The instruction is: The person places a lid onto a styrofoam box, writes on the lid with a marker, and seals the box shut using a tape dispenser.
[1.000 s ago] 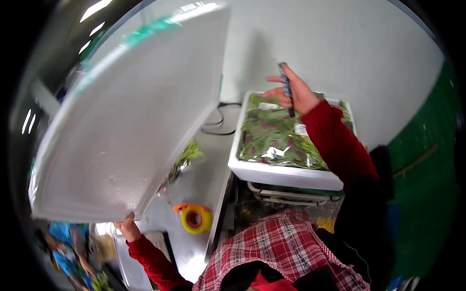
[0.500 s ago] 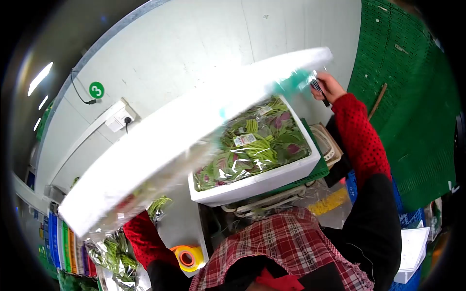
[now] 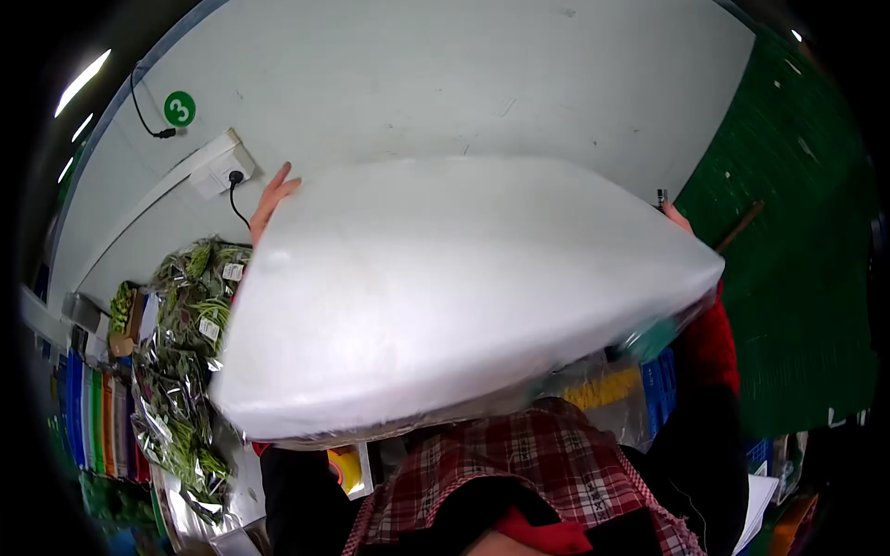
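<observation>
A large white foam lid (image 3: 445,287) fills the middle of the view, slightly blurred and tilted. At its left edge is my left hand (image 3: 273,198), fingers stretched up along the side, supporting it. My right hand (image 3: 678,217) is at the right edge, mostly hidden behind the lid. The tip of a slim dark tool (image 3: 662,197), its kind unclear, sticks up beside that hand. Below the lid's right side shows a green piece (image 3: 651,341), with clear plastic near it. The foam box of bagged leafy greens is now hidden behind the lid.
Bagged leafy greens (image 3: 185,371) are piled at left beside colourful upright folders (image 3: 97,408). A yellow tape roll (image 3: 346,471) lies below the lid. A socket (image 3: 222,173) with a plugged cable is on the white wall (image 3: 445,83). Green panelling (image 3: 797,259) stands at right.
The lid has swung from a steep diagonal to a broad, flatter position, covering the box of greens. My left hand has risen to its left edge; my right hand has moved right and down.
</observation>
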Action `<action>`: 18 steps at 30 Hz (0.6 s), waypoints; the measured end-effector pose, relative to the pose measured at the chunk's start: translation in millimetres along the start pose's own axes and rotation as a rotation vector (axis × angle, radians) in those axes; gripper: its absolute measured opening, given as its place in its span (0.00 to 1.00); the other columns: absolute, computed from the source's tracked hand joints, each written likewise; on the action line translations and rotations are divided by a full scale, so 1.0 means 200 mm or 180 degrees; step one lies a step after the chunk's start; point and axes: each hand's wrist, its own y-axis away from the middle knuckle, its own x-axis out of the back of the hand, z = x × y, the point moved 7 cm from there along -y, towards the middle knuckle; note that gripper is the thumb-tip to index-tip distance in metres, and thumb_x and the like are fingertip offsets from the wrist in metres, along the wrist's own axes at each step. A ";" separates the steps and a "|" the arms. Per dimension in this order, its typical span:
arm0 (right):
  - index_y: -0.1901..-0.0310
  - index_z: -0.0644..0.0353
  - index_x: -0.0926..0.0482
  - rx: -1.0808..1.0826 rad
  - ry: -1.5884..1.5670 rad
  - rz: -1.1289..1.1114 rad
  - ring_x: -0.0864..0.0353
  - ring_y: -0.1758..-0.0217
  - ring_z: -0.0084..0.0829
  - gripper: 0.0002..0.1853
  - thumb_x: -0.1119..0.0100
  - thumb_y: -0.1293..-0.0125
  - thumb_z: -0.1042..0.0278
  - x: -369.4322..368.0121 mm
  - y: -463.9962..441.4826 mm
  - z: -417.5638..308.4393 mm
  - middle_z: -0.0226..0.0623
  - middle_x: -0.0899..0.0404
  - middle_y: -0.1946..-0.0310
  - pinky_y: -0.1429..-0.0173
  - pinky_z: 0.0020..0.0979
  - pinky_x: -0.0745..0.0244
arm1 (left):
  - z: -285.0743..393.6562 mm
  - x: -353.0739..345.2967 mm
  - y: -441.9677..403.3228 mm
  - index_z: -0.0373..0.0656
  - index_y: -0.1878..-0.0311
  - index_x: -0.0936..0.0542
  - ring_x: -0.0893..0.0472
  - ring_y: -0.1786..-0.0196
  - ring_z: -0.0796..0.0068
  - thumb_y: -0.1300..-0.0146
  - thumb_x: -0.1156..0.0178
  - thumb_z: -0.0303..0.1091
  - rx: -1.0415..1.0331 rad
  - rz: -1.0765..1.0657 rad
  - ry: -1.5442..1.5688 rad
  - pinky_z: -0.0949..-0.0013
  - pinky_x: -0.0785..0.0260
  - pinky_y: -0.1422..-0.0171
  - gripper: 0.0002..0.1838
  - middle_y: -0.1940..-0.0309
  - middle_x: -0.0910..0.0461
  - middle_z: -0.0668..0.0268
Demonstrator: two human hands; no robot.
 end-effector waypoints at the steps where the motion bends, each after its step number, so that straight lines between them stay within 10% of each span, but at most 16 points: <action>1: 0.47 0.63 0.21 0.0640 0.0540 0.0045 0.15 0.61 0.34 0.28 0.44 0.33 0.43 -0.14 0.05 -0.05 0.40 0.15 0.61 0.56 0.35 0.19 | 0.09 -0.04 0.07 0.50 0.32 0.27 0.29 0.31 0.57 0.35 0.41 0.34 -0.1360 0.0313 -0.1712 0.58 0.30 0.33 0.26 0.27 0.38 0.55; 2: 0.44 0.63 0.23 0.1296 0.1083 0.0079 0.15 0.61 0.32 0.28 0.43 0.33 0.45 -0.23 0.07 -0.12 0.39 0.16 0.58 0.55 0.34 0.19 | 0.15 -0.13 0.16 0.51 0.36 0.24 0.29 0.31 0.54 0.37 0.38 0.36 -0.2703 0.0637 -0.3435 0.60 0.32 0.31 0.25 0.26 0.39 0.53; 5: 0.42 0.63 0.25 0.0949 0.1135 0.0292 0.17 0.60 0.30 0.27 0.39 0.34 0.52 -0.05 -0.11 -0.06 0.39 0.18 0.57 0.56 0.31 0.21 | -0.04 0.00 0.10 0.56 0.35 0.24 0.27 0.34 0.50 0.39 0.38 0.35 -0.1816 0.0680 -0.5369 0.62 0.30 0.34 0.26 0.26 0.39 0.55; 11: 0.41 0.69 0.28 0.1064 0.1805 0.0970 0.19 0.58 0.32 0.31 0.31 0.42 0.59 0.19 -0.37 0.12 0.43 0.20 0.56 0.54 0.31 0.23 | -0.59 0.45 0.11 0.42 0.37 0.24 0.18 0.60 0.70 0.28 0.47 0.42 0.0300 0.1903 -0.1206 0.68 0.25 0.55 0.22 0.59 0.16 0.62; 14: 0.36 0.75 0.33 0.0650 0.2137 0.1309 0.19 0.52 0.37 0.38 0.32 0.41 0.57 0.34 -0.34 0.25 0.49 0.20 0.51 0.48 0.32 0.24 | -0.74 0.49 -0.04 0.42 0.32 0.29 0.17 0.59 0.69 0.28 0.48 0.50 -0.0554 0.0502 -0.3906 0.66 0.25 0.48 0.28 0.50 0.18 0.59; 16: 0.35 0.73 0.33 0.0729 0.2075 0.1327 0.21 0.49 0.36 0.38 0.35 0.38 0.53 0.44 -0.36 0.35 0.49 0.22 0.46 0.46 0.31 0.25 | -0.84 0.36 0.04 0.32 0.38 0.26 0.17 0.54 0.63 0.30 0.50 0.59 0.0883 0.1238 -0.1861 0.65 0.26 0.45 0.36 0.54 0.17 0.53; 18: 0.35 0.72 0.32 0.0726 0.1962 0.1319 0.21 0.48 0.35 0.37 0.36 0.37 0.52 0.43 -0.35 0.36 0.47 0.23 0.45 0.46 0.30 0.26 | -0.80 0.33 0.01 0.30 0.41 0.24 0.17 0.53 0.63 0.31 0.52 0.62 0.1120 0.1248 -0.2376 0.65 0.26 0.46 0.38 0.56 0.16 0.52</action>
